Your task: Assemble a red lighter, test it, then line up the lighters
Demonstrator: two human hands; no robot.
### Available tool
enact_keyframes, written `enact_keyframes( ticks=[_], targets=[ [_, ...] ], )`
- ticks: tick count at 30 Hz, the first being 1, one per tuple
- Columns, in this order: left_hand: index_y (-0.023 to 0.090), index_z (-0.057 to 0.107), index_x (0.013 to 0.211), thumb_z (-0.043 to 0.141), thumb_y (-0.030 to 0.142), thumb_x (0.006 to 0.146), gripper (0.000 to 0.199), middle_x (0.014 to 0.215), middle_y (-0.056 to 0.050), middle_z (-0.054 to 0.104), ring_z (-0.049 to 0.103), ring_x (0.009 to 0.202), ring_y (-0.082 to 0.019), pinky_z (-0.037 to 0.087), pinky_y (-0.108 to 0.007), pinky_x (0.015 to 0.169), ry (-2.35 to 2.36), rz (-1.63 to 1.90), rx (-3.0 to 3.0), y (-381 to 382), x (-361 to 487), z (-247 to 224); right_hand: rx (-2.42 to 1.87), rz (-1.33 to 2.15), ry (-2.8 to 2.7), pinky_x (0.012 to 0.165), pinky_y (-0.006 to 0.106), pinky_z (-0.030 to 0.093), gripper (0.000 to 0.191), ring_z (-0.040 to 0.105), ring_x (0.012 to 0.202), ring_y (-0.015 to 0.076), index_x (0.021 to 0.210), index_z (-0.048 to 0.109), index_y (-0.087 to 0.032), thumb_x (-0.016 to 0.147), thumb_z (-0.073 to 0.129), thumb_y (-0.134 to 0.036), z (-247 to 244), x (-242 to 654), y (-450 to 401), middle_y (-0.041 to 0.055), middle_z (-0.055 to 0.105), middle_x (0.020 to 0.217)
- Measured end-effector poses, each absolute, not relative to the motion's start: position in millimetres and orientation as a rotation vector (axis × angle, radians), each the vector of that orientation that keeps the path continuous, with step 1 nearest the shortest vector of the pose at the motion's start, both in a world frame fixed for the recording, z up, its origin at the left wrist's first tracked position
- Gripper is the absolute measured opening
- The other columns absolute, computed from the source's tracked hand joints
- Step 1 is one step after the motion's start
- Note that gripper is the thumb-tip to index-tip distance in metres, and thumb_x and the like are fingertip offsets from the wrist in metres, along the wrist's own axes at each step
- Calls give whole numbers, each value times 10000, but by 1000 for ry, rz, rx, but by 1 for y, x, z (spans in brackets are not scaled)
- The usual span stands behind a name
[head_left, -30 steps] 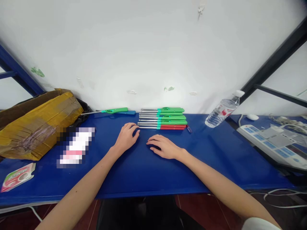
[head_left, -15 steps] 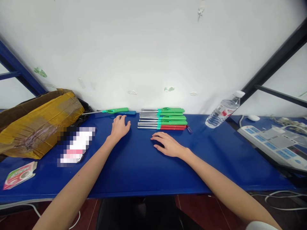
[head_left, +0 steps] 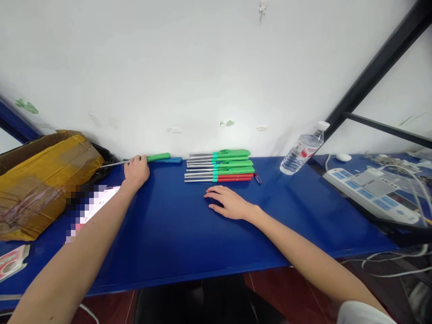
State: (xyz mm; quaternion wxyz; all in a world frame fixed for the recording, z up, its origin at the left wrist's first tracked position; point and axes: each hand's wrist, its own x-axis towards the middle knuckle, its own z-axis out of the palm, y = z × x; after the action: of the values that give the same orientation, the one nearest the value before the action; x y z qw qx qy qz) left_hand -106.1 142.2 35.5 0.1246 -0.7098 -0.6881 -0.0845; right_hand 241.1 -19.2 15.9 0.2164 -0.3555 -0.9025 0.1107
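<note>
My left hand (head_left: 137,172) has its fingers curled over the middle of a green-handled lighter (head_left: 159,157) with a long metal rod, by the wall. A blue-handled lighter (head_left: 173,160) lies against it. My right hand (head_left: 230,202) rests on the blue table (head_left: 168,243), fingers apart and holding nothing. Just beyond it lie several green-handled lighters (head_left: 236,163) in a row, rods pointing left, with red-handled ones (head_left: 235,178) at the near side. A small dark purple piece (head_left: 257,178) lies at their right end.
A yellow-taped cardboard box (head_left: 50,175) stands at the left, with a partly covered phone (head_left: 99,202) and a printed card (head_left: 13,262) near it. A water bottle (head_left: 303,150) leans at the right, before a white scale (head_left: 373,191) and a cable.
My left hand has moved left and onto the green lighter, its fingers now closed round it. My right hand stays on the table. The view has shifted a little.
</note>
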Motion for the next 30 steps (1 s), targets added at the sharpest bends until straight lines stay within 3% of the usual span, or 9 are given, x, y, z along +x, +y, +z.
enact_keyframes(
  ticks=[4,11,19,22,26,30],
  targets=[
    [124,526,1316,431,221,873,464,1283,-235,520,558,1131,-375,444,-471,918,-2002,-175,-2057,149,-115,41,-975,311,-2493,1049,457,449,350,558,1233,259,1302,588,-228,985,501,-347,15,242,-18,120,593,1339],
    [161,572,1230,554,271,840,405,1261,-197,571,568,1137,-371,421,-485,970,-2009,-177,-2102,147,-119,49,-982,302,-2504,1057,446,445,350,556,1238,258,1300,588,-223,986,500,-348,15,242,-18,118,590,1343],
    [145,525,1147,627,390,853,396,1033,-103,669,623,1039,-284,308,-461,1120,-1893,-862,-1791,97,-102,67,-960,301,-2467,1041,465,464,328,572,1219,266,1272,599,-221,979,508,-335,13,241,-19,124,609,1317],
    [184,574,1064,526,366,931,230,950,-76,664,636,959,-268,440,-403,965,-1784,-982,-1851,71,-80,68,-957,311,-2199,1001,440,499,267,616,1132,249,1189,620,-227,984,486,-333,23,239,-21,105,665,1193],
    [209,614,1032,520,255,930,146,1159,-81,646,657,927,-207,481,-287,745,-1415,-1008,-2148,35,-37,51,-993,296,-1683,913,407,541,318,647,1028,231,1215,565,-235,1023,352,-375,42,239,-30,119,648,1138],
    [212,581,1175,442,152,961,262,910,-30,687,655,761,-157,464,-252,668,-929,-710,-2511,7,-1,27,-884,213,-1765,960,467,519,413,605,1133,265,1290,517,-215,1018,322,-457,51,241,-41,140,612,1229]
  ],
)
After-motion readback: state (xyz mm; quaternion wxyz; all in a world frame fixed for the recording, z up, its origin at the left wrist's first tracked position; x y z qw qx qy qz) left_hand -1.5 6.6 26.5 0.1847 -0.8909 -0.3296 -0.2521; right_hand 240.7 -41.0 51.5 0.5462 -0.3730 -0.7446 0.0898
